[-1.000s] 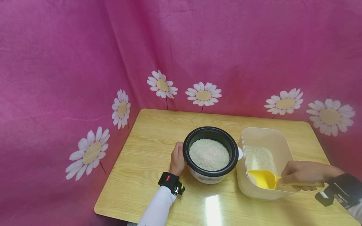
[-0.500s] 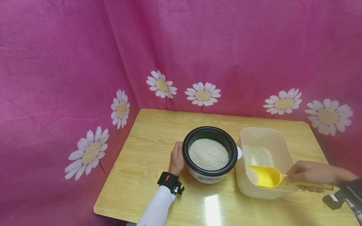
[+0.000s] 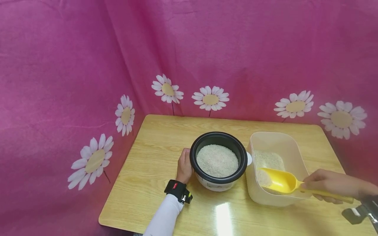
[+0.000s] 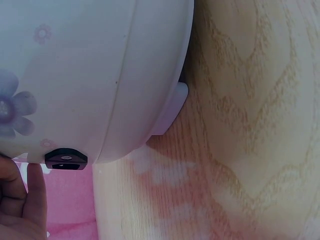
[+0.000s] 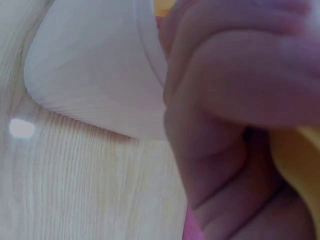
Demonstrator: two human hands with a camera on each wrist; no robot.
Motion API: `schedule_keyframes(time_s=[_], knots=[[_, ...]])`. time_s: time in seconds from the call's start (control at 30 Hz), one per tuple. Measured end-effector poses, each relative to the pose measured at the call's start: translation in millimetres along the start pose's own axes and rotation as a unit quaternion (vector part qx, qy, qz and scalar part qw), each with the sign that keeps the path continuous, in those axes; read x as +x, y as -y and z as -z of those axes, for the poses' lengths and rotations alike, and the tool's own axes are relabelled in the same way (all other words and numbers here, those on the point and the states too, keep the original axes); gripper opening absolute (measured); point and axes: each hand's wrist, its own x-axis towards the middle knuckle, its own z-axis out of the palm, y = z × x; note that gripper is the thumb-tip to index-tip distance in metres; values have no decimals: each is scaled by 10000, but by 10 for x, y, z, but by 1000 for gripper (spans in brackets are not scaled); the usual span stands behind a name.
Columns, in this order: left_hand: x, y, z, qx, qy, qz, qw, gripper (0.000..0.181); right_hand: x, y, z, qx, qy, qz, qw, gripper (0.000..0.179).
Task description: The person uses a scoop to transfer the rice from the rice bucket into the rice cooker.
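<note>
A rice cooker with a black inner pot [image 3: 193,154] and a white, flower-patterned body [image 4: 75,75] stands on the table. White rice [image 3: 218,160] lies in the pot. My left hand [image 3: 184,167] holds the cooker at its left side; the pot rim partly hides the fingertips. To the right, my right hand [image 3: 327,183] grips the handle of a yellow scoop [image 3: 284,181]. The scoop has rice in its bowl and is tilted over the near part of a cream rice bin [image 3: 273,139]. More rice lies in the bottom of the bin.
The wooden table [image 3: 159,141] carries the cooker and the bin side by side, close together. A pink curtain [image 3: 236,49] with daisies runs along the back and left side. A dark socket [image 4: 66,159] is set in the cooker's wall near my left fingers.
My right hand has moved right and slightly up with the scoop, lifting it from the rice toward the bin's rim level. The left hand stays on the cooker.
</note>
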Motion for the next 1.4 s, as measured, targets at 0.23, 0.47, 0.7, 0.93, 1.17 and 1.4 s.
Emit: schedule_keyframes(time_s=[0.23,0.47,0.7,0.93,1.17,1.4], knots=[[-1,11,2,-84,41,53,9999,41,-56,-62,4,219,-276,11,9994,40],[-6,-2,13,-133,116,89,9998,42,-107,-102,-66,149,-667,-129,9976,39],[-18,-14,15,-154,137,97,9997,43,-143,-179,-78,438,-860,-203,9951,44],[-22,-14,19,-21,94,6,10000,41,-194,-259,-109,631,-1293,-309,9891,45],[-27,-21,14,-40,50,-4,10000,40,-174,-244,-166,656,-1841,-421,9798,42],[-22,-30,-2,-108,-14,62,9999,37,-129,-106,-209,700,-2195,-531,9716,42]])
